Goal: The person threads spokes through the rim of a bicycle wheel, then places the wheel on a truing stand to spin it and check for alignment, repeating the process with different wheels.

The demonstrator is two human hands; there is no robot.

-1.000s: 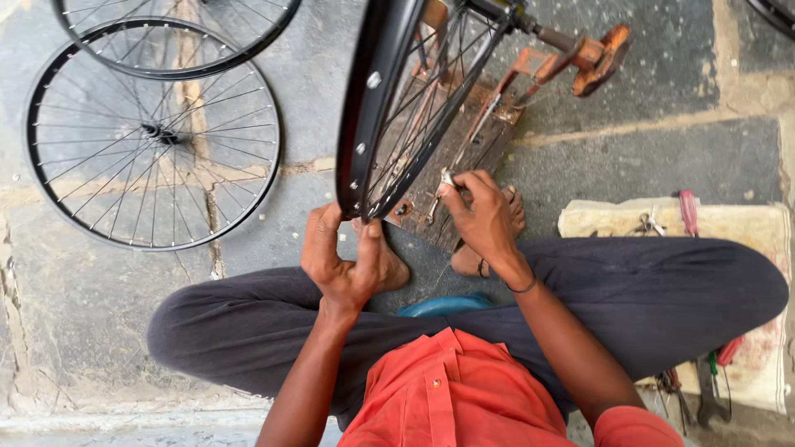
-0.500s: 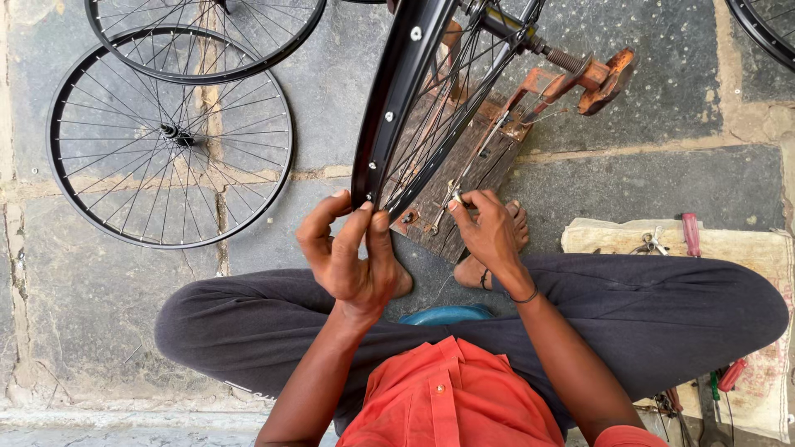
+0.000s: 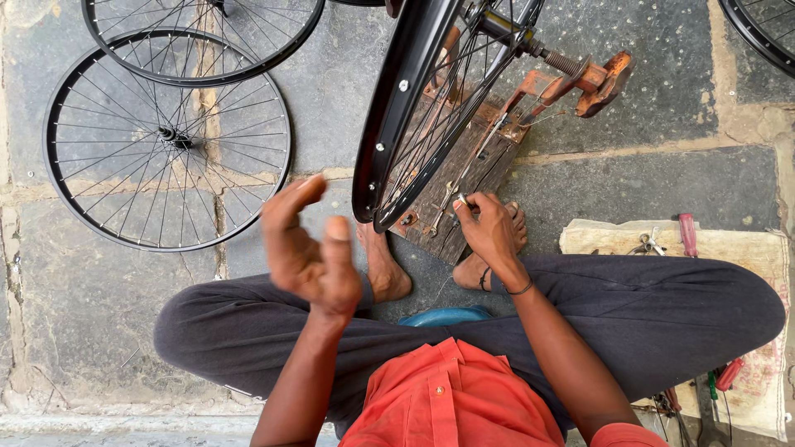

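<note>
One black spoked bicycle wheel [image 3: 414, 108] mounted upright in a rusty metal and wood truing stand [image 3: 530, 99], rim edge-on, thin silver spokes fanning to a hub at the top; lower rim just ahead of the right hand and between both hands. Beyond the left hand, flat on the grey stone floor, two more black spoked wheels [image 3: 166, 141], overlapping, well apart from the fingers. Crossed legs in dark trousers [image 3: 646, 306] below both hands, bare feet [image 3: 385, 273] tucked near the stand base. Right of the right hand, a pale cloth sack [image 3: 745, 257] bearing a red-handled screwdriver [image 3: 688, 235] and small metal bits.

Left hand [image 3: 310, 248] raised clear of the rim, open, fingers spread loosely and slightly blurred, holding nothing, touching nothing. Right hand [image 3: 489, 232] lower, near the wooden base of the stand, fingers pinched closed on a small metallic piece [image 3: 460, 199] at the spoke ends; exactly what kind of piece cannot be told. Dark band on the right wrist.
</note>
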